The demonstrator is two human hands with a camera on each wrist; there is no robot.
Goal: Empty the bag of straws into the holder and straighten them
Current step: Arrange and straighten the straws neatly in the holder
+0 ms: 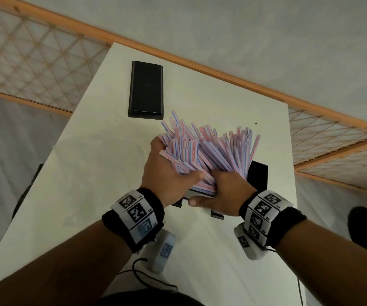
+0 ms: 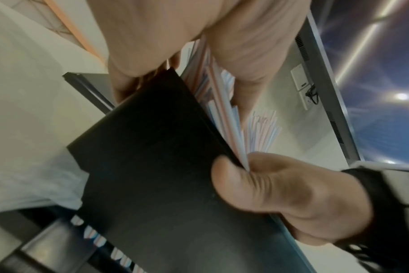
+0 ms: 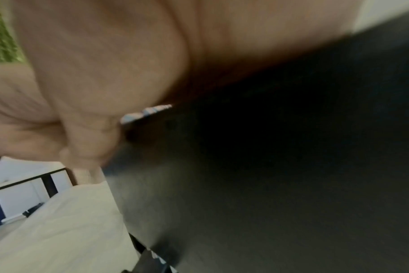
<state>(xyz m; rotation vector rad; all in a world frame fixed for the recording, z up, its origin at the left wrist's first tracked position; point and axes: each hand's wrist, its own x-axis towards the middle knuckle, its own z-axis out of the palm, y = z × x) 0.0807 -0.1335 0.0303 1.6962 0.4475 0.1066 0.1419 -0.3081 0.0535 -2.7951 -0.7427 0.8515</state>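
Straws (image 1: 209,151), striped pink and blue, stand fanned and uneven in the black holder (image 1: 258,175) on the white counter (image 1: 89,173), so they are in but, I judge, not yet straightened. Both hands flank the bunch to gather it. The left hand (image 1: 169,173) cups the fan's left flank, fingers curled round the outer straws and thumb laid across their lower part, apparently to press loose ones inward. The right hand (image 1: 228,191) grips the holder's near rim, thumb on the outer wall and fingers hidden among the straws, likely steadying the box. Both forearms reach forward with wrists bent down. Beyond the grips lies a flat black lid (image 1: 146,89), well apart. No bag is identifiable.
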